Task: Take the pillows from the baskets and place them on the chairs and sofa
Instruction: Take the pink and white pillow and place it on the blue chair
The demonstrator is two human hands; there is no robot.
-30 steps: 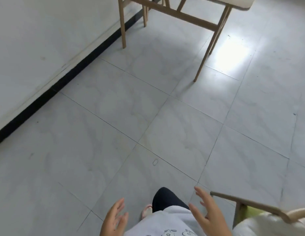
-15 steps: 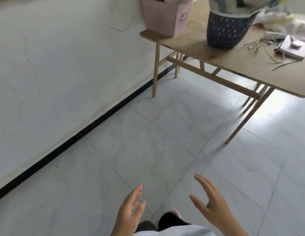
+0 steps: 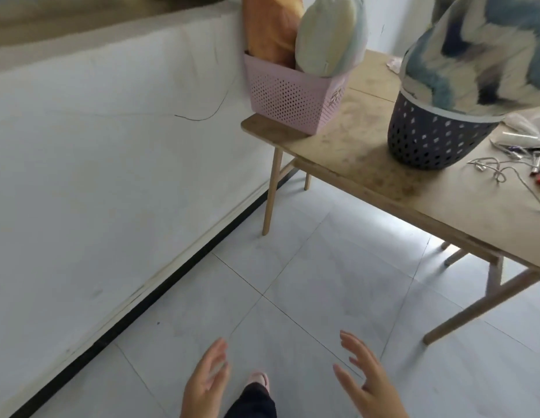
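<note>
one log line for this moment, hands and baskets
phase: approaching table | left hand: open, empty | right hand: open, empty | pink basket: two pillows | dark basket: one pillow

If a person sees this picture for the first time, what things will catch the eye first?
Likely the pillows: an orange pillow and a pale pillow stand in the pink basket at the table's corner, and a blue patterned pillow fills the dark basket beside it. Below, both hands hang open and empty.

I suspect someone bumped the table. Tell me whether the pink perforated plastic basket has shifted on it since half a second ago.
No. The pink perforated plastic basket sits at the same left corner of the wooden table; only the camera moved.
</note>
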